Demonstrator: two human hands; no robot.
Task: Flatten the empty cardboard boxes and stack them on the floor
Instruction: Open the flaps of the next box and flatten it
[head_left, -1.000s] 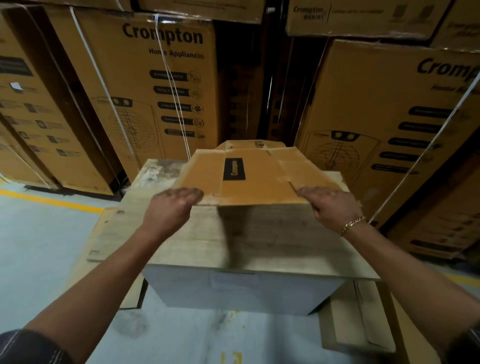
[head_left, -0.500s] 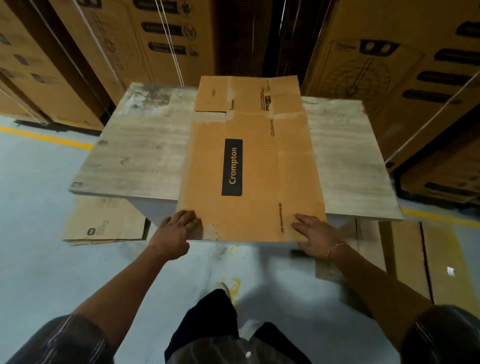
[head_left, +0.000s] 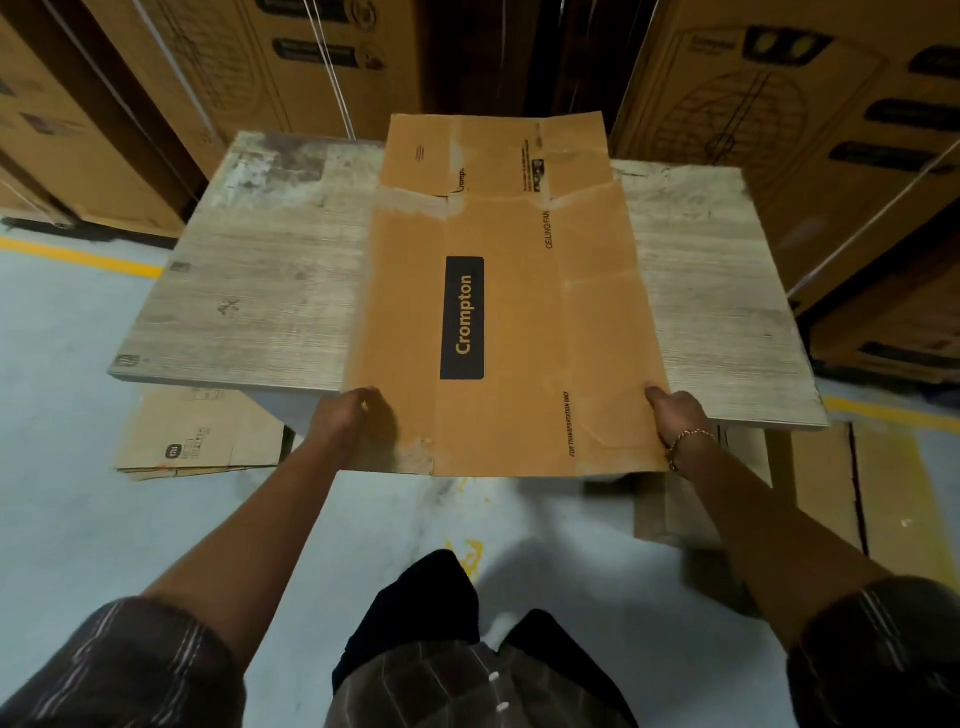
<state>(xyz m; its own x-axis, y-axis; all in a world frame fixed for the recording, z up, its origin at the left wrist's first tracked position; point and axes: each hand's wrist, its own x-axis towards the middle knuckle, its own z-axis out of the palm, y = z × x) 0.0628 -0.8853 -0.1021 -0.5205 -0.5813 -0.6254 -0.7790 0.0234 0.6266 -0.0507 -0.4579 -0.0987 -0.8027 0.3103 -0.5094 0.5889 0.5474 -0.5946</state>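
A flattened box (head_left: 498, 312) of brown cardboard lies flat on the tabletop (head_left: 249, 291), its length running from 6 to 12 o'clock. The 6 o'clock end overhangs the near edge; the split flaps at 12 o'clock reach past the far edge. A black label down its middle reads "Crompton" in yellow, and pale scuffed patches mark its corners. A stack of flat cartons (head_left: 202, 436) lies on the floor (head_left: 78, 519) at 8 o'clock, partly under the tabletop.
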